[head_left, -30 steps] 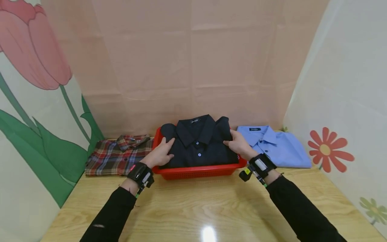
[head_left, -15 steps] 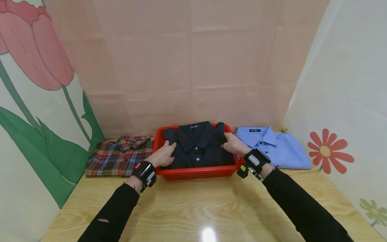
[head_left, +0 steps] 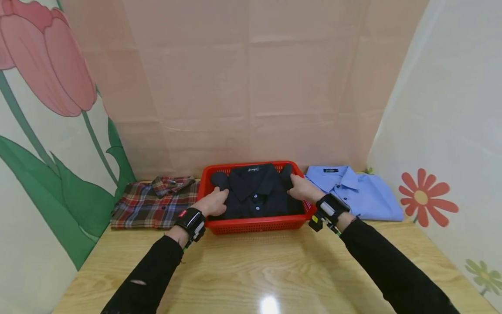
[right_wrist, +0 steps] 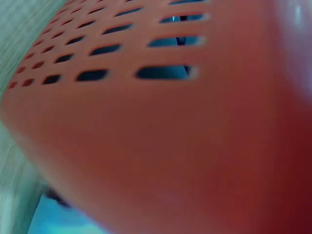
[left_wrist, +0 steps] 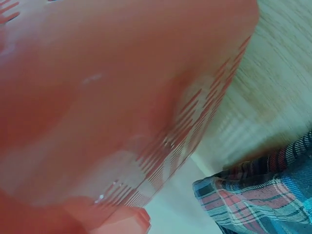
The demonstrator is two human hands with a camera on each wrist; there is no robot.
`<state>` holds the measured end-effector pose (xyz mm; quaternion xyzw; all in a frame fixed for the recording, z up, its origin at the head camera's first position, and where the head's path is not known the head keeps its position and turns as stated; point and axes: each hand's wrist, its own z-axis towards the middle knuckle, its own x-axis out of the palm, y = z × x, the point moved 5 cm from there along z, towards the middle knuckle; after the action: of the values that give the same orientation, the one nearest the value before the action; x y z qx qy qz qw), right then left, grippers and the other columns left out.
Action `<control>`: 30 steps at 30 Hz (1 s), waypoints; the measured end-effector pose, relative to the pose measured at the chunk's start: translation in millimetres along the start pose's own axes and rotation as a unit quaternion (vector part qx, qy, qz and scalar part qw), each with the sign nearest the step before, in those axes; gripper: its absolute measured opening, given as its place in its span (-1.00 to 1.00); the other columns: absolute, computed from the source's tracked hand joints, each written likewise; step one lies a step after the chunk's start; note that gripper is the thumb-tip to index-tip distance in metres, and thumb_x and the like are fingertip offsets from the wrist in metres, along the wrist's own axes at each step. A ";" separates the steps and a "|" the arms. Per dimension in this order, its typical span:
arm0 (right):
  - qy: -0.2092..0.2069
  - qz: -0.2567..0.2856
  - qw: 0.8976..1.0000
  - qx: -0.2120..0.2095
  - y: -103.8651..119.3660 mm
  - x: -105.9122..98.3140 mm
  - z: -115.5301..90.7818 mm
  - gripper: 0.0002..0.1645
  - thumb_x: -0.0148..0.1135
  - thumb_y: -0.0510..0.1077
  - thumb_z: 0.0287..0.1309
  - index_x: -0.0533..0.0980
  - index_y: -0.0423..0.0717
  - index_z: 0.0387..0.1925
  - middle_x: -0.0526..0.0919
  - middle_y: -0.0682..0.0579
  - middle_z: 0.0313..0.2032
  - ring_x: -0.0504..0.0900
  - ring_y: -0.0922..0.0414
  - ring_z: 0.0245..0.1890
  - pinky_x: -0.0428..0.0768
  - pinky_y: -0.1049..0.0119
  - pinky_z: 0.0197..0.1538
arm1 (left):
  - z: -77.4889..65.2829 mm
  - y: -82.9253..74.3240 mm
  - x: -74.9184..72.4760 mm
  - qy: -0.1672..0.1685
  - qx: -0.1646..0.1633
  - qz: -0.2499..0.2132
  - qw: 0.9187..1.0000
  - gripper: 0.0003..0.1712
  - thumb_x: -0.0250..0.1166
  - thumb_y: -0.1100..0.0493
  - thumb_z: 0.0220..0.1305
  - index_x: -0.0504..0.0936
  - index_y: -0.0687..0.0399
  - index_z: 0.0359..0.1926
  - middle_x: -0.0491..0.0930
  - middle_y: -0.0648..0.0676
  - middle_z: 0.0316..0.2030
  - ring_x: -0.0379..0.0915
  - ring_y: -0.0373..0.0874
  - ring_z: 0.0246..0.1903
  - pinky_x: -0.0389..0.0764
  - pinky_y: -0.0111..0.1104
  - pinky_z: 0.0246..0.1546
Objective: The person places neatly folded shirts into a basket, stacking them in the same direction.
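A folded black button-up shirt (head_left: 256,192) lies in the red plastic basket (head_left: 255,224), collar toward the back wall. My left hand (head_left: 213,203) pinches its left side near the folded sleeve, thumb on top. On the opposite side my right hand (head_left: 305,189) holds the shirt's edge by the shoulder, reaching over the basket's right rim. Both wrist views are mostly filled by the basket's slotted outer wall (left_wrist: 107,97), (right_wrist: 122,131), so neither hand's fingers appear there.
Left of the basket lies a folded plaid shirt (head_left: 157,205), its edge (left_wrist: 258,195) also in the left wrist view. A folded light-blue shirt (head_left: 364,196) lies to the right. The wooden table (head_left: 243,266) meets a pinkish-brown backdrop (head_left: 251,87).
Both hands have lowered the black shirt deeper into the basket. Its collar has sunk below the back rim, which now shows behind it, and the right hand has shifted slightly left.
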<state>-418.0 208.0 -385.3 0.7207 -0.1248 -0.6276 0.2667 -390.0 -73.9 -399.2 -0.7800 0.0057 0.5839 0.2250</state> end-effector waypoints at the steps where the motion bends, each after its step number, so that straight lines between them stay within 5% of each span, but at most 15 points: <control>1: 0.002 -0.006 1.000 0.001 -0.3 1.2 -0.3 -0.13 0.14 -0.27 0.26 -0.04 -0.48 0.45 0.17 -0.43 0.40 0.19 -0.30 0.41 0.15 -0.18 0.43 | -0.3 -0.3 0.6 -0.002 -0.002 0.005 1.000 -0.27 0.11 0.21 0.40 0.08 0.19 0.51 -0.07 0.41 0.49 0.07 0.17 0.45 0.19 -0.02 0.42; 4: 0.006 -0.029 1.000 -0.008 1.1 4.0 -2.5 -0.10 0.16 -0.20 0.29 -0.07 -0.48 0.45 0.12 -0.43 0.42 0.14 -0.31 0.43 0.11 -0.19 0.44 | -1.7 -1.1 1.9 -0.007 -0.005 0.016 1.000 -0.28 0.13 0.18 0.40 0.12 0.21 0.50 -0.07 0.44 0.48 0.13 0.21 0.41 0.25 -0.02 0.38; 9: 0.010 -0.107 0.992 -0.068 15.3 8.5 -10.3 -0.20 0.15 -0.14 0.32 0.10 -0.49 0.41 0.06 -0.46 0.43 0.05 -0.34 0.45 0.06 -0.18 0.46 | -5.0 -4.9 3.4 -0.032 0.009 0.060 0.998 -0.30 0.19 0.10 0.38 0.23 0.18 0.46 -0.21 0.41 0.51 -0.18 0.28 0.50 0.15 0.04 0.42; 12: 0.016 -0.157 0.983 -0.096 24.4 13.1 -18.2 -0.26 0.17 -0.10 0.31 0.23 -0.48 0.35 0.02 -0.46 0.45 -0.04 -0.36 0.47 0.03 -0.21 0.46 | -7.2 -7.9 5.1 -0.042 0.029 0.107 0.993 -0.35 0.22 0.05 0.37 0.34 0.11 0.41 -0.11 0.28 0.53 -0.31 0.21 0.53 0.03 0.06 0.46; 18: 0.041 -0.224 0.968 -0.107 28.2 24.1 -28.4 -0.31 0.20 -0.02 0.31 0.36 -0.40 0.29 0.08 -0.37 0.46 -0.06 -0.31 0.49 0.01 -0.30 0.43 | -7.6 -11.1 9.4 -0.026 0.039 0.136 0.990 -0.51 0.23 0.03 0.36 0.55 0.07 0.25 0.34 0.18 0.38 -0.10 0.14 0.51 -0.10 0.06 0.48; 23: 0.108 -0.213 0.968 -0.077 23.6 31.8 -29.0 -0.37 0.13 0.05 0.36 0.43 -0.31 0.26 0.38 -0.30 0.33 0.17 -0.27 0.44 0.05 -0.27 0.43 | -6.6 -12.6 11.3 -0.020 0.041 0.129 0.991 -0.51 0.23 0.04 0.36 0.55 0.11 0.25 0.51 0.14 0.25 0.17 0.16 0.41 -0.03 0.01 0.48; 27: 0.128 -0.193 0.971 -0.056 19.4 32.6 -27.8 -0.46 0.11 0.08 0.37 0.54 -0.21 0.16 0.63 -0.15 0.07 0.51 -0.14 0.16 0.30 -0.15 0.34 | -5.2 -13.4 11.8 -0.018 0.049 0.113 0.992 -0.51 0.24 0.06 0.36 0.55 0.16 0.24 0.58 0.13 0.18 0.40 0.09 0.28 0.08 0.03 0.44; 30: 0.132 -0.186 0.972 -0.053 18.0 33.4 -25.7 -0.58 0.11 0.10 0.37 0.62 -0.12 -0.02 0.65 0.01 -0.23 0.56 0.02 -0.15 0.47 0.06 0.08 | -3.3 -12.3 13.4 -0.019 0.049 0.111 0.992 -0.53 0.23 0.07 0.36 0.57 0.16 0.22 0.62 0.12 0.13 0.50 0.02 0.18 0.20 0.00 0.39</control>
<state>-384.2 181.8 -401.7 0.7926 0.0810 -0.5711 0.1975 -379.5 -60.7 -406.5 -0.7515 0.1166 0.6186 0.1972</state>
